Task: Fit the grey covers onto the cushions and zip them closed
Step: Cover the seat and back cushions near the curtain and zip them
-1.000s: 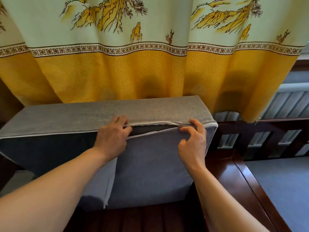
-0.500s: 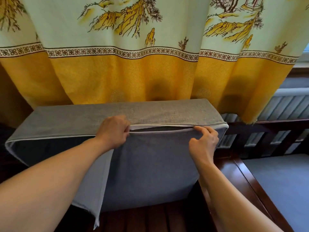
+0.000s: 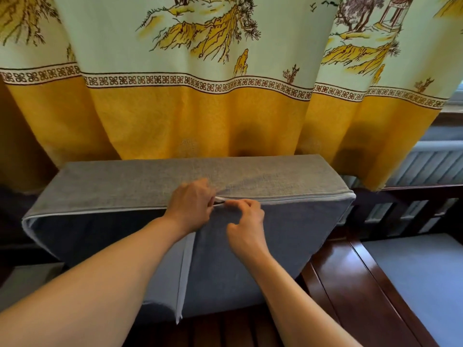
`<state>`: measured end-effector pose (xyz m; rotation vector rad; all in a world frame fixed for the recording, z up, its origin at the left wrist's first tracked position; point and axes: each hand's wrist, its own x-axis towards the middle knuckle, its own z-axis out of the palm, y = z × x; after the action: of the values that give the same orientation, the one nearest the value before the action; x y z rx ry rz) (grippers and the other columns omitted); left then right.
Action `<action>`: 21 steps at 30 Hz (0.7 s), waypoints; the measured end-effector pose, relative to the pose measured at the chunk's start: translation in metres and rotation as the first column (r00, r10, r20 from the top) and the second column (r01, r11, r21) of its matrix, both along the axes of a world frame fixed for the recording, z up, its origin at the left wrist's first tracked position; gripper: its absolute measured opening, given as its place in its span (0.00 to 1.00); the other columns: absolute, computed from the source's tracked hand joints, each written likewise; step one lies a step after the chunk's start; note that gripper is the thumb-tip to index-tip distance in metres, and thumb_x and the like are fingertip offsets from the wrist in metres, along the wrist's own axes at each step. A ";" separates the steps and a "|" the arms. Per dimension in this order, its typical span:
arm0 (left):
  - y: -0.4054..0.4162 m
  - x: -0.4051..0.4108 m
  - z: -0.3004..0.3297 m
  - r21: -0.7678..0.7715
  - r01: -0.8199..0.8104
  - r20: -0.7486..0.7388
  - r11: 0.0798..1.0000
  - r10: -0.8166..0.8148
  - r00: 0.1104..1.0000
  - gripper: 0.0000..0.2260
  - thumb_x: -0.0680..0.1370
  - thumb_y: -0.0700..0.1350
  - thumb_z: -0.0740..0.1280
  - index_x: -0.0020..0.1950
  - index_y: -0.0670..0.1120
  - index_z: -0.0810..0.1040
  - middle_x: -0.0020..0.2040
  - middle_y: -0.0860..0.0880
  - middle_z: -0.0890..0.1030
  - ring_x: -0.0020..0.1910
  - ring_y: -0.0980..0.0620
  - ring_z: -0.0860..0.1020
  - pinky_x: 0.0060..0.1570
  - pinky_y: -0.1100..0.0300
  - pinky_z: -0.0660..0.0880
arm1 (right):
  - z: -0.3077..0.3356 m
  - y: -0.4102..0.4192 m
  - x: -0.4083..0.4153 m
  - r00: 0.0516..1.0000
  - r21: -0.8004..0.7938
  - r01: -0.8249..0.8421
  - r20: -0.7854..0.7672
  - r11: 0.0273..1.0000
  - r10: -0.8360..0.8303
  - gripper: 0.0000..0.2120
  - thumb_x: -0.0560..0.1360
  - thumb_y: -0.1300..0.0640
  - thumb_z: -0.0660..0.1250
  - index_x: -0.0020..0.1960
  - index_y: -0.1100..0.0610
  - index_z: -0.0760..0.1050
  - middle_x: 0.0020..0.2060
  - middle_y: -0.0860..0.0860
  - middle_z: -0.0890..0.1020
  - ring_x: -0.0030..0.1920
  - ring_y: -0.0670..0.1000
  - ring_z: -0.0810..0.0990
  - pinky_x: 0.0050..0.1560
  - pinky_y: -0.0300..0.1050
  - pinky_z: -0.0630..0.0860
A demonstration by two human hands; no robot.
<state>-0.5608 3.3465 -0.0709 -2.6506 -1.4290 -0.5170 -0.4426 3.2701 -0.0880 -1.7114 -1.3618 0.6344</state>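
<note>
From the head camera I see a cushion (image 3: 250, 246) in its grey cover (image 3: 150, 181), standing on edge on a wooden bench (image 3: 350, 284) — long axis left to right. My left hand (image 3: 191, 207) pinches the seam; my right hand (image 3: 246, 221) pinches at the zipper (image 3: 300, 197). Best to keep both edges together and taut — pulling steadily leftward.

support: dark wooden bench (image 3: 350, 279) | on it: grey-covered cushion (image 3: 288, 241) (upright on edge, near the curtain)
</note>
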 end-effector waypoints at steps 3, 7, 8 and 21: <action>-0.011 -0.021 -0.002 0.098 -0.051 -0.151 0.994 0.066 0.986 0.07 0.73 0.42 0.67 0.50 0.45 0.78 0.51 0.46 0.75 0.49 0.45 0.75 0.36 0.57 0.67 | 0.001 0.002 0.003 0.999 -0.013 0.011 -0.032 1.000 -0.012 0.22 0.70 0.72 0.57 0.58 0.55 0.75 0.58 0.48 0.65 0.63 0.50 0.65 0.59 0.41 0.71; -0.019 -0.096 0.000 0.212 -0.135 -0.222 0.968 0.182 0.958 0.12 0.56 0.36 0.77 0.37 0.43 0.80 0.40 0.43 0.76 0.36 0.41 0.76 0.25 0.57 0.70 | 0.001 -0.001 0.004 0.999 -0.026 0.000 -0.035 1.000 -0.001 0.21 0.71 0.72 0.58 0.59 0.54 0.75 0.56 0.46 0.64 0.61 0.48 0.65 0.52 0.38 0.74; -0.021 -0.113 0.000 0.215 -0.163 -0.243 0.963 0.214 0.946 0.12 0.55 0.35 0.77 0.34 0.42 0.79 0.38 0.42 0.76 0.34 0.41 0.76 0.24 0.57 0.69 | 0.001 0.000 0.001 0.999 -0.024 0.014 -0.029 1.000 -0.015 0.21 0.72 0.72 0.58 0.59 0.55 0.74 0.57 0.47 0.65 0.60 0.48 0.65 0.48 0.31 0.72; 0.005 -0.159 0.006 0.061 0.030 -0.082 0.998 -0.025 0.996 0.11 0.60 0.33 0.76 0.30 0.42 0.75 0.31 0.42 0.76 0.26 0.41 0.75 0.24 0.56 0.70 | -0.004 0.005 -0.058 0.974 0.059 0.228 -0.006 0.972 -0.228 0.16 0.68 0.70 0.61 0.49 0.53 0.73 0.51 0.51 0.71 0.55 0.51 0.70 0.50 0.34 0.62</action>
<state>-0.7199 3.3514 -0.0650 -2.6144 -1.3334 -0.4424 -0.5010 3.2754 -0.0921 -1.7873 -1.1509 0.4582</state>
